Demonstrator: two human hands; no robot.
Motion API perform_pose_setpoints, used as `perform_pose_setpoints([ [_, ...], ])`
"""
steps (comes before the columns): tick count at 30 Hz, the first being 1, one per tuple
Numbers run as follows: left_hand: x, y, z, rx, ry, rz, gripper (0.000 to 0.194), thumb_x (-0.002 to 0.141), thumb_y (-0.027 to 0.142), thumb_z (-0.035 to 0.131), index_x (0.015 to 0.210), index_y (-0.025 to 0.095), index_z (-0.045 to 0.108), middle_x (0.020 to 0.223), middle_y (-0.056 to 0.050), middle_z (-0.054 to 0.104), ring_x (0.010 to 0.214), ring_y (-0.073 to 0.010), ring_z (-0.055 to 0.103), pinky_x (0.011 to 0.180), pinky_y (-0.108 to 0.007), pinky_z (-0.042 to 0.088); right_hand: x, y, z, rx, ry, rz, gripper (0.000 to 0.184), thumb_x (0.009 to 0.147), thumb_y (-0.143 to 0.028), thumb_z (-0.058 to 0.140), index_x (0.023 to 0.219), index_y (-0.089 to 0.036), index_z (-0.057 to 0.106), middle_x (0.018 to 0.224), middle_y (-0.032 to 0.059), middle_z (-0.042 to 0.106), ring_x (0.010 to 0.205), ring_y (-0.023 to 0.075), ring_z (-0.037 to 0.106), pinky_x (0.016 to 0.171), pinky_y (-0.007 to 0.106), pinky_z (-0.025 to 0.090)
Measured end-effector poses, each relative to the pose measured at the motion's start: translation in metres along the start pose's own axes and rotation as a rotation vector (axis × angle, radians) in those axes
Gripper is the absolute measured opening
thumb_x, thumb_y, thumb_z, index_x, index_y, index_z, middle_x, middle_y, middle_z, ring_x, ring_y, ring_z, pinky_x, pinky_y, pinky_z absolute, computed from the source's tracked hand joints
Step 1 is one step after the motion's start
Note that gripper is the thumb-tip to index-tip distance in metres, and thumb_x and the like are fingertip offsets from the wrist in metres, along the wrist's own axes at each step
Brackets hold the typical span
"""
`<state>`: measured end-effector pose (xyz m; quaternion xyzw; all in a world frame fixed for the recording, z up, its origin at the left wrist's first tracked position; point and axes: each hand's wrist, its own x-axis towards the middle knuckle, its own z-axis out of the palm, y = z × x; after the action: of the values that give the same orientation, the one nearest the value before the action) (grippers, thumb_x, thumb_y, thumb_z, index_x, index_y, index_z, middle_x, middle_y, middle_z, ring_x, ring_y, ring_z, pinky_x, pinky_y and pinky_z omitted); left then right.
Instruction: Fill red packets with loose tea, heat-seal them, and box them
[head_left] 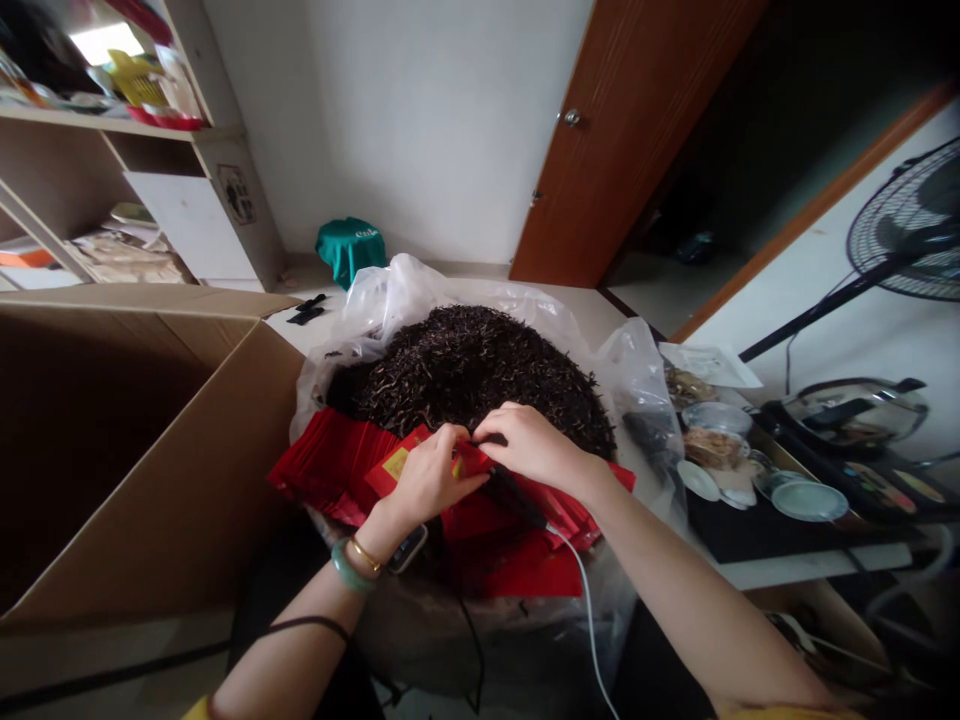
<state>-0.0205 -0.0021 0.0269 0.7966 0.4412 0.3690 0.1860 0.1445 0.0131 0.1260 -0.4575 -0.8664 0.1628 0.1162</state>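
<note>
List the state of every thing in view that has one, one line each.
left hand: pinching the red packet
right hand: pinching the same packet
red packet: held up between both hands
corded black tool: just below the hands, white cord trailing down
pile of red packets: lying in overlapping rows
dark tea leaves: heaped loose
clear plastic bag: open, sides bunched around the leaves
cardboard box: open, flaps up
wooden door: standing open

Both arms come up from the bottom edge of the frame, the left forearm (292, 640) from lower left and the right forearm (697, 600) from lower right, and they lean inward. The left hand (431, 478) and the right hand (534, 447) are close together near the middle, backs facing up, with fingers (474, 436) bent down in a pinch.
</note>
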Motion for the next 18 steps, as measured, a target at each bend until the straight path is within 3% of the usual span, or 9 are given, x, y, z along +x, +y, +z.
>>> perform_pose_setpoints([
  [4, 0.0000, 0.0010, -0.0008, 0.002, 0.001, -0.002, 0.049, 0.068, 0.029, 0.077, 0.104, 0.022, 0.046, 0.098, -0.004, 0.065, 0.088, -0.0218, 0.066, 0.074, -0.034, 0.054, 0.0022, 0.0015, 0.0005, -0.033, -0.053, -0.033, 0.021, 0.077, -0.006, 0.060, 0.082, -0.021, 0.075, 0.084, 0.0028, 0.074, 0.083, 0.0191, 0.060, 0.078, 0.030, 0.046],
  [8, -0.0001, 0.0023, -0.0015, -0.013, -0.009, -0.028, 0.058, 0.067, 0.030, 0.077, 0.114, 0.022, 0.044, 0.101, -0.005, 0.065, 0.090, -0.0232, 0.067, 0.075, -0.035, 0.055, 0.0032, -0.0004, 0.0018, 0.025, 0.003, 0.067, 0.021, 0.074, -0.004, 0.061, 0.083, -0.020, 0.072, 0.083, 0.0025, 0.071, 0.078, 0.0164, 0.062, 0.074, 0.026, 0.046],
  [13, 0.0005, 0.0018, 0.0007, -0.035, -0.043, -0.038, 0.089, 0.067, 0.030, 0.077, 0.139, 0.020, 0.027, 0.109, -0.010, 0.065, 0.095, -0.0253, 0.066, 0.080, -0.038, 0.055, 0.0038, -0.0014, 0.0022, 0.131, -0.061, 0.071, 0.022, 0.072, 0.001, 0.057, 0.078, -0.019, 0.065, 0.078, -0.0003, 0.069, 0.074, 0.0139, 0.062, 0.069, 0.024, 0.044],
  [18, 0.0007, 0.0016, 0.0021, -0.078, -0.093, -0.113, 0.098, 0.068, 0.031, 0.076, 0.146, 0.018, 0.018, 0.104, -0.009, 0.067, 0.085, -0.0234, 0.067, 0.074, -0.036, 0.055, 0.0005, -0.0020, 0.0001, 0.093, -0.091, 0.007, 0.020, 0.076, -0.001, 0.056, 0.081, -0.019, 0.063, 0.080, 0.0009, 0.068, 0.082, 0.0160, 0.060, 0.074, 0.026, 0.043],
])
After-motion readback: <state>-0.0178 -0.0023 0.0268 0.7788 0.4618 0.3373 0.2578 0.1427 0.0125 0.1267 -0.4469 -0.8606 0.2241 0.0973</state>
